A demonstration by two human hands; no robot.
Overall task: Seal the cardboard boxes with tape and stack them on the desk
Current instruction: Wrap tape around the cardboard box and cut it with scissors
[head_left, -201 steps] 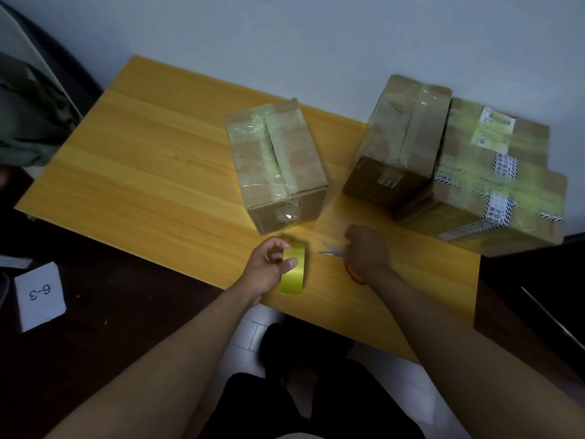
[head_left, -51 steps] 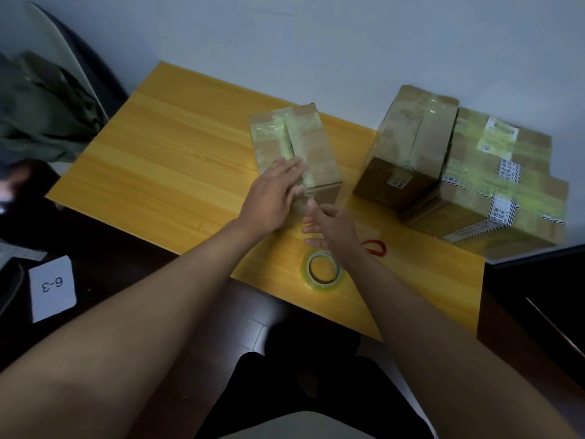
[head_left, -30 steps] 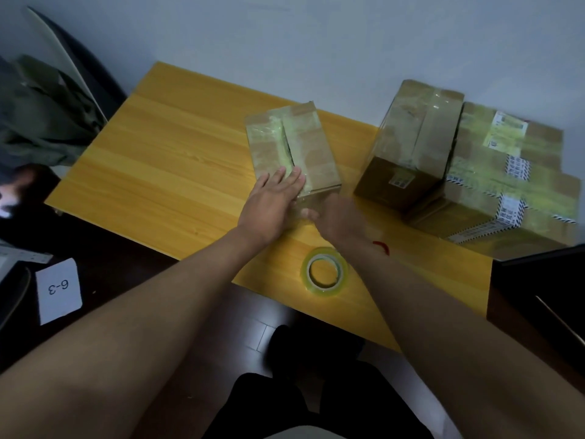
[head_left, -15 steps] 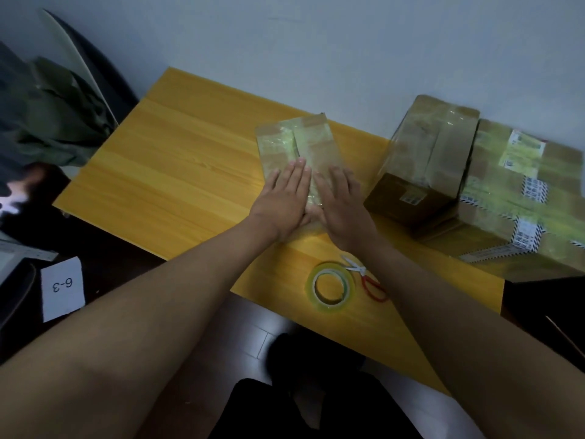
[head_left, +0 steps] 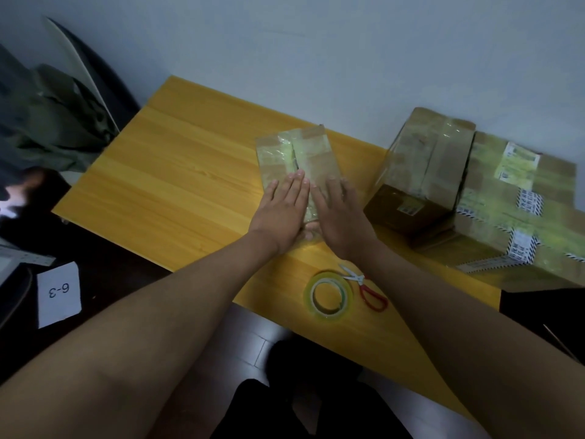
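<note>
A small cardboard box [head_left: 297, 155] wrapped in shiny tape stands mid-desk. My left hand [head_left: 280, 212] and my right hand [head_left: 340, 217] lie flat side by side on its near top, fingers straight, pressing down on the tape. Neither hand grips anything. A yellowish tape roll [head_left: 329, 294] lies flat near the front edge of the desk, and red-handled scissors [head_left: 367, 289] lie just right of it. Two taped boxes stand at the right by the wall: a brown box [head_left: 421, 166] and a larger labelled box [head_left: 519, 210].
The yellow wooden desk [head_left: 164, 182] has bare surface on its left half. A dark chair with green cloth [head_left: 53, 125] stands to the left. A paper tag marked 6-3 [head_left: 58, 294] lies on the dark floor at the lower left.
Earlier my hands put down the tape roll and scissors. Both hands then moved onto the box top and have slid slightly farther along the tape.
</note>
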